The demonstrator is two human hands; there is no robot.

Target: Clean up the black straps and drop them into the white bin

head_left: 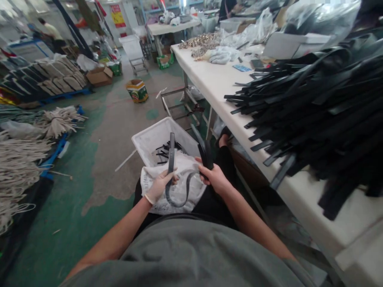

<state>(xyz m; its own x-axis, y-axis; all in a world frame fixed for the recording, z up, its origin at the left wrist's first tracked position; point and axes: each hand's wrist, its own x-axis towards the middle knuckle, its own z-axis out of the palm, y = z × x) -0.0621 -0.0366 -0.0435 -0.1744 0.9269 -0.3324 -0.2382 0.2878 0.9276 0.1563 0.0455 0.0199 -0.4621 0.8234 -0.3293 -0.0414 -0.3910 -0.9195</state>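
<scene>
My left hand point(160, 184), in a pale glove, is closed on a black strap point(171, 157) whose end points up and away from me. Below, the strap hangs in a loop over the white cloth point(191, 191) on my lap and curves up toward my other hand. My right hand point(214, 175) is wrapped round a bundle of black straps point(206, 155), held upright to the right. Just beyond both hands stands a white plastic bin point(143, 137) with several short black pieces point(167, 150) in it.
On the right, a long table point(206, 75) carries a large heap of black straps point(314, 103), their ends overhanging its edge. A metal frame point(176, 105) stands beyond the bin. Bundles of pale cords point(24, 167) lie at left on a blue pallet point(56, 149). A cardboard box point(137, 91) sits on the floor.
</scene>
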